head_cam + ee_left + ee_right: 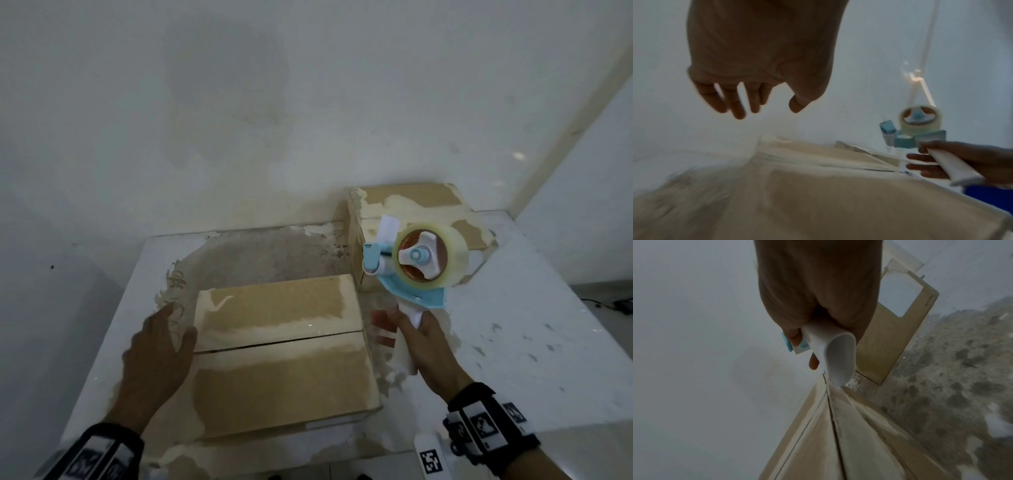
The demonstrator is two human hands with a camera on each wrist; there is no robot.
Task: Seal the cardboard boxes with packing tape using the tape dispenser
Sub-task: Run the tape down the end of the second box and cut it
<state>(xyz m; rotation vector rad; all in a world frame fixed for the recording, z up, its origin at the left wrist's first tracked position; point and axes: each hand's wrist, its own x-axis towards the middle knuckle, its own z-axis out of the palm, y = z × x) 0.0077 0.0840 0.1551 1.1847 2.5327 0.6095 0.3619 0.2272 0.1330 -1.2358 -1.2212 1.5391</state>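
A flat cardboard box [281,356] lies on the white table [534,342] in front of me, its two top flaps meeting at a dark seam. My left hand [161,346] hovers at the box's left edge with fingers [737,104] spread and nothing in it. My right hand [416,337] grips the white handle [835,353] of a blue-and-white tape dispenser [407,260], held up to the right of the box. A clear tape roll [442,255] sits on it. A second cardboard box [414,205] stands behind the dispenser.
A white wall rises right behind the table. The table top shows a worn grey patch [267,253] behind the near box. The table's right edge [579,298] drops to the floor.
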